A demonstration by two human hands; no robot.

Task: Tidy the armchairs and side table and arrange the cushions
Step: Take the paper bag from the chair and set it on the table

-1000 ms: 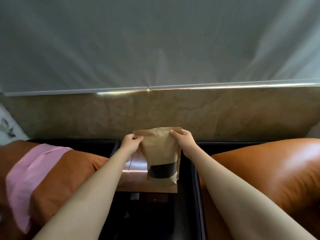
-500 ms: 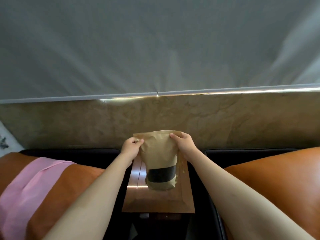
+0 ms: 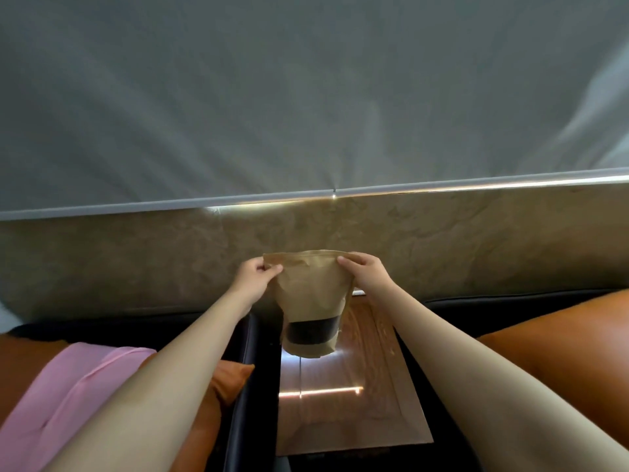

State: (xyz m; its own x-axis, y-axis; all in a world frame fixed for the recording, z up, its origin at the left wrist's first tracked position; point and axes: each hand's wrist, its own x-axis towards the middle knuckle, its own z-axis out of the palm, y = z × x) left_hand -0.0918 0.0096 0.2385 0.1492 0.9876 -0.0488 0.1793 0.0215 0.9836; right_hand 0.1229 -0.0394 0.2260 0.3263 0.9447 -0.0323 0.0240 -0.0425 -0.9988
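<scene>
A grey fabric sheet [image 3: 306,97] fills the upper field, behind and above the side table [image 3: 374,413]. Its lower hem is a pale bar with a bright light strip along it. Below the hem, a tan mottled wall panel [image 3: 136,264] runs behind the side table.

The side table is wooden with a glossy rectangular top and stands between two black armchair frames. The left armchair frame [image 3: 243,338] stands just beside the table's left edge. The right armchair frame [image 3: 493,304] stands just beside its right edge.

Right of the side table lies a glossy orange upholstered surface [image 3: 561,342]; whether it is a cushion or a seat back cannot be told. Left of the side table lies an orange cushion [image 3: 226,383], one corner pointing toward the table. A pink cloth [image 3: 68,400] is draped over this cushion, on the side away from the table.

A brown paper pouch [image 3: 308,294] with a dark window band hangs upright over the rear half of the side table. Contact between the pouch base and the tabletop cannot be determined.

The left hand [image 3: 253,279] pinches the pouch's upper left corner. The right hand [image 3: 366,275] pinches its upper right corner. Both hands are above the table's rear edge.
</scene>
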